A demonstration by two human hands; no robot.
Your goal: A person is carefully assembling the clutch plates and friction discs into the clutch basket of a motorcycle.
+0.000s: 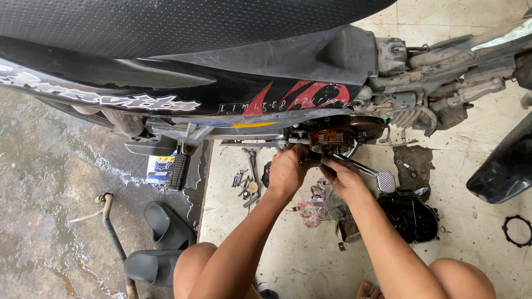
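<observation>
A black motorcycle [183, 66] stands across the top of the view, its side engine cover removed. The exposed round clutch assembly [332, 138] shows copper-coloured plates. My left hand [287, 169] reaches up just left of and below the clutch, fingers curled against the engine. Just below the clutch my right hand [342, 176] is closed on a small dark part or tool that I cannot make out. The chrome brake pedal [382, 178] juts out beside my right hand.
The removed black engine cover [413, 217] lies on the concrete floor by a rag [332, 202]. Wrenches and bolts [246, 180] lie near the footpeg [178, 170]. A black ring gasket [518, 231] is at right. Dark sandals [160, 243] and a kick lever [113, 232] rest on wet ground.
</observation>
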